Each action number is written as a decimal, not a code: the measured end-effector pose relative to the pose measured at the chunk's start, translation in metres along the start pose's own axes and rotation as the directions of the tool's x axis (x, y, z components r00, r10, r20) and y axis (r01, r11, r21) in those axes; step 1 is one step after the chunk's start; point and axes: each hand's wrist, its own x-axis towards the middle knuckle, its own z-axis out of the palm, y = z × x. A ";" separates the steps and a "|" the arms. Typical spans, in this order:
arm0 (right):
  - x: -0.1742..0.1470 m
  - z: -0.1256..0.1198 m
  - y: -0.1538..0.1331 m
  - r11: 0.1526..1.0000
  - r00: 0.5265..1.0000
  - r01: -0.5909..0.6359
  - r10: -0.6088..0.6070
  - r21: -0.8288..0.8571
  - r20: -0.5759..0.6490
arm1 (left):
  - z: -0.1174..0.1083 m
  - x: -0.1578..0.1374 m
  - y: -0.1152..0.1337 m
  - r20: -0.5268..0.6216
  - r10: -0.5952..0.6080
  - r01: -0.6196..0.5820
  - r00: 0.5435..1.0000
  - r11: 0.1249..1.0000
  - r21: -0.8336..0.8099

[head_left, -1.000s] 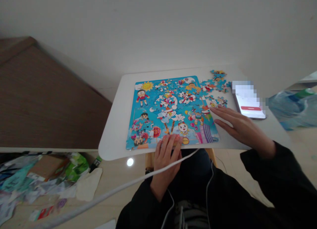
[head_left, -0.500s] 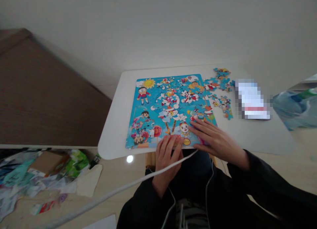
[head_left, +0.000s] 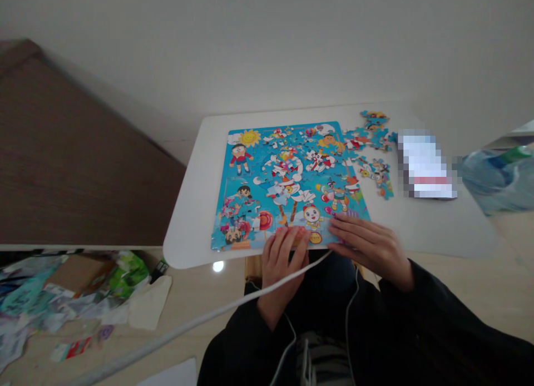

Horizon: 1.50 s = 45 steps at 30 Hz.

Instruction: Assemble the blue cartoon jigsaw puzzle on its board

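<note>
A blue jigsaw puzzle (head_left: 267,180) with cartoon figures lies flat on a white table (head_left: 187,208). My left hand (head_left: 283,258) rests on its near edge, fingers extended over the bottom middle. Over the bottom right corner lies my right hand (head_left: 371,244), its fingers stretched out and side by side. What is under either palm is hidden. Loose jigsaw pieces (head_left: 377,177) are heaped to the right of the board, some touching its edge.
A phone (head_left: 428,163) with a blurred screen lies right of the loose pieces. A white cable (head_left: 208,316) crosses in front of the table. Bags and a cardboard box (head_left: 79,275) lie on the floor at left, by a brown cabinet (head_left: 83,152).
My right hand has slid down and slightly right across the puzzle, uncovering a printed figure near the lower right. My left hand has stayed in place.
</note>
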 end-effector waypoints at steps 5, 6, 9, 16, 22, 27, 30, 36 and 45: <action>-0.007 0.004 -0.010 1.000 0.997 -0.015 0.014 -0.011 -0.075 | 0.001 -0.001 0.001 -0.018 -0.015 0.015 1.000 1.000 0.015; -0.008 0.006 -0.011 1.000 0.996 -0.017 0.016 -0.012 -0.089 | 0.001 -0.001 0.001 -0.021 -0.016 0.016 1.000 1.000 0.014; -0.008 0.008 -0.014 1.000 0.992 -0.012 0.011 -0.008 -0.125 | 0.002 -0.002 0.003 -0.035 -0.024 0.025 0.999 0.999 0.027; -0.010 0.007 -0.014 0.995 0.993 -0.058 0.065 0.075 -0.094 | 0.000 0.002 0.004 -0.033 0.061 -0.063 0.998 0.996 -0.061; -0.009 0.006 -0.012 0.981 0.986 -0.113 0.130 0.155 -0.102 | -0.002 0.004 0.000 0.009 0.103 -0.101 0.995 0.985 -0.142; -0.007 0.006 -0.011 0.978 0.982 -0.135 0.154 0.161 -0.111 | -0.001 0.008 0.004 0.007 0.039 -0.036 0.999 0.977 -0.210; -0.007 0.009 -0.011 0.977 0.978 -0.151 0.170 0.150 -0.120 | -0.002 0.013 0.009 0.017 -0.014 0.017 1.000 0.973 -0.229; -0.006 0.015 -0.011 0.960 0.957 -0.232 0.255 0.158 -0.140 | -0.007 0.032 0.009 0.104 -0.065 0.092 0.992 0.957 -0.274; -0.004 0.017 -0.012 0.946 0.944 -0.274 0.300 0.174 -0.139 | -0.006 0.044 0.000 0.124 -0.015 0.041 0.992 0.978 -0.204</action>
